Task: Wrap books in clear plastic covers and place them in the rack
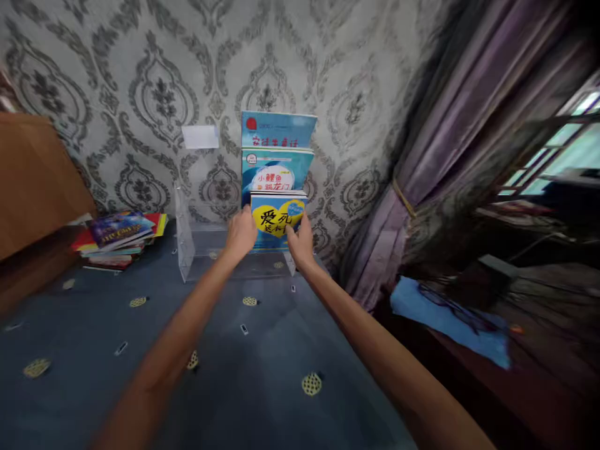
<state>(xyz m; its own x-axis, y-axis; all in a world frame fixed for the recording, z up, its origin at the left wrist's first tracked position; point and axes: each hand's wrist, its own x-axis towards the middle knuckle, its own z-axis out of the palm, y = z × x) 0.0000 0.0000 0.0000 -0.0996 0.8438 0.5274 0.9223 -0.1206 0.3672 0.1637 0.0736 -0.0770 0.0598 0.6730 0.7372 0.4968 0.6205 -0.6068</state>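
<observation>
A clear acrylic tiered rack (185, 240) stands against the patterned wall on a blue cloth. Three blue books stand in its right side, one behind the other: a top one (277, 130), a middle one (276, 172) and a front one with a yellow shape (277, 215). My left hand (241, 232) grips the front book's left edge. My right hand (300, 240) grips its right edge. Both hands are closed on that front book, which stands upright on the lowest tier.
A stack of colourful books (119, 237) lies at the left on the blue surface (234, 375). A brown wooden panel (32, 181) is at far left. Purple curtains (431, 187) hang at the right, with a blue cloth (450, 319) below them. A white label (200, 136) sits on the rack top.
</observation>
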